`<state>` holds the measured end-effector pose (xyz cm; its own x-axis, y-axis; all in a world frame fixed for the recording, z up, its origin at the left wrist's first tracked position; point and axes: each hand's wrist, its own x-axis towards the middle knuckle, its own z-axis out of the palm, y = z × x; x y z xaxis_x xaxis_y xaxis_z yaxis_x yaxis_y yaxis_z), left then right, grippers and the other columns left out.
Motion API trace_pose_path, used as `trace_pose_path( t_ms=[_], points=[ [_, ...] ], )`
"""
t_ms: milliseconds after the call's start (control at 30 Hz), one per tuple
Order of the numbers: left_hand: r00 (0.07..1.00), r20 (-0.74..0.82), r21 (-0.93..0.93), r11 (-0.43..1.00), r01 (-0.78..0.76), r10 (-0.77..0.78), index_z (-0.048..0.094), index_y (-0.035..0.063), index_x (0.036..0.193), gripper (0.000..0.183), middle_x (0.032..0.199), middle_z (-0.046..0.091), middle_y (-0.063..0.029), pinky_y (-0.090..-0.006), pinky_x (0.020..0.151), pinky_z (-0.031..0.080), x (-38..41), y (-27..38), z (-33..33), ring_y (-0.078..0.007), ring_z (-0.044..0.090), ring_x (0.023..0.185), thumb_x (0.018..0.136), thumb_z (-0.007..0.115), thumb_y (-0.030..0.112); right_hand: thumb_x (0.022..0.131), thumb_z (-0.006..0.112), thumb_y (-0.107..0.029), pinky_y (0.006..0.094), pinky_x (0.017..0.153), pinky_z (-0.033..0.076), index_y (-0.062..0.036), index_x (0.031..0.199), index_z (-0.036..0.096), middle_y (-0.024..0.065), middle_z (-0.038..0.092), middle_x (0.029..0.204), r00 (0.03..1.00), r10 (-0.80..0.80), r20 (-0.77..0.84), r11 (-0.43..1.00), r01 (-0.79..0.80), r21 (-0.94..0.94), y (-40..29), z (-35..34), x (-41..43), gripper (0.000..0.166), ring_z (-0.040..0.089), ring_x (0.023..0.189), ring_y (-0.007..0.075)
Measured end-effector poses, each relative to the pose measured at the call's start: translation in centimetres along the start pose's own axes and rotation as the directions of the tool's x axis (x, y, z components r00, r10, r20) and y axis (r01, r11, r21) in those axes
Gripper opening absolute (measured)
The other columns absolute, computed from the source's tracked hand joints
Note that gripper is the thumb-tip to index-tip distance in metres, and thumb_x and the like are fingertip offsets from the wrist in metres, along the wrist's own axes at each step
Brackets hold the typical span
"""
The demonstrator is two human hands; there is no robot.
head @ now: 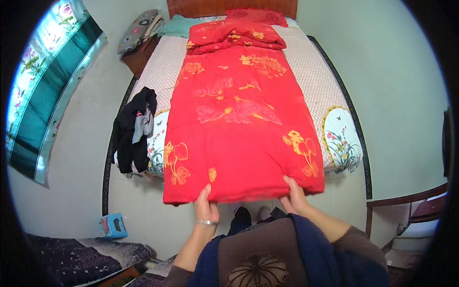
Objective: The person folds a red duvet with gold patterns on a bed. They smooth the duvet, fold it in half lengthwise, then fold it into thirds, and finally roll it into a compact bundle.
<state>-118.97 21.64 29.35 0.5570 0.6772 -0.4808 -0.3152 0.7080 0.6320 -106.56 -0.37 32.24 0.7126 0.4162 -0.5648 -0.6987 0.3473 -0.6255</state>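
Note:
A long red quilt (240, 143) with yellow and pink flower patterns lies lengthwise over the middle of the bed, its near end lifted out past the foot of the bed. My left hand (207, 208) grips the near edge left of its middle, thumb on top. Toward the right corner, my right hand (294, 197) holds the same edge, thumb on top. The fingers under the quilt are partly hidden. At the far end the quilt is bunched in a thick fold, close to a red pillow (256, 17).
Dark clothes (131, 132) hang over the bed's left corner. A teal pillow (176, 26) lies by the wooden headboard (229, 8). Left of it, folded bedding (138, 30) rests on a wooden nightstand (140, 57). A blue plastic stool (114, 226) stands on the floor at lower left.

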Motion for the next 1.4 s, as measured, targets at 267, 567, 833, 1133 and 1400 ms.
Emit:
trace_pose_path(
  t_ms=[267,567,833,1133,1400],
  points=[
    [0.988,-0.037,0.175,0.974,-0.144,0.153,0.057,0.0011,0.121,0.038,0.117,0.061,-0.0070,-0.0343,0.092,0.048,-7.6,2.5,1.2,-0.0169,0.060,0.105,0.085,0.068,0.008,0.089,0.063,-0.036,0.0391,0.094,0.046,-0.0070,0.127,0.054,0.0086,0.060,0.126,0.989,0.143,0.029,0.979,-0.137,-0.152,-2.7,-1.6,-4.3,0.049,0.058,0.112,0.0228],
    [0.993,-0.115,0.211,0.977,-0.006,0.031,0.061,0.0087,0.112,0.034,0.109,0.066,-0.0046,-0.0330,0.053,0.051,5.6,0.2,4.8,-0.0175,0.066,0.082,0.087,0.070,0.031,0.088,0.063,-0.038,0.0327,0.061,0.046,-0.0193,0.119,0.056,0.0011,0.065,0.112,0.973,0.107,-0.207,0.981,-0.137,-0.137,-2.9,2.2,11.5,0.037,0.061,0.092,0.0187],
    [0.999,0.017,0.138,0.990,0.034,-0.037,0.056,0.0077,0.119,0.036,0.109,0.065,-0.0048,-0.0348,0.058,0.053,2.8,1.5,1.6,-0.0182,0.065,0.087,0.089,0.065,0.026,0.089,0.065,-0.043,0.0326,0.072,0.052,-0.0186,0.120,0.055,0.0002,0.066,0.108,0.950,0.261,-0.169,0.962,-0.271,-0.038,-1.3,1.2,5.4,0.040,0.062,0.088,0.0151],
    [0.995,0.035,0.087,0.992,-0.092,0.090,0.053,0.0069,0.122,0.033,0.112,0.061,-0.0031,-0.0307,0.077,0.053,6.1,3.1,5.8,-0.0156,0.061,0.098,0.091,0.059,0.016,0.095,0.053,-0.048,0.0326,0.067,0.055,-0.0064,0.089,0.059,0.0047,0.061,0.075,0.851,0.489,0.191,0.690,-0.244,-0.681,-11.2,5.6,5.6,0.043,0.065,0.074,0.0177],
    [0.996,0.032,0.250,0.964,-0.089,0.084,0.047,0.0060,0.131,0.044,0.125,0.057,-0.0083,-0.0434,0.099,0.046,7.4,0.2,4.2,-0.0251,0.057,0.114,0.089,0.058,0.015,0.094,0.055,-0.036,0.0482,0.103,0.037,-0.0171,0.116,0.061,0.0064,0.059,0.123,0.393,0.017,0.919,-0.295,0.880,-0.371,-11.1,12.2,31.3,0.029,0.051,0.119,0.0280]
  ],
)
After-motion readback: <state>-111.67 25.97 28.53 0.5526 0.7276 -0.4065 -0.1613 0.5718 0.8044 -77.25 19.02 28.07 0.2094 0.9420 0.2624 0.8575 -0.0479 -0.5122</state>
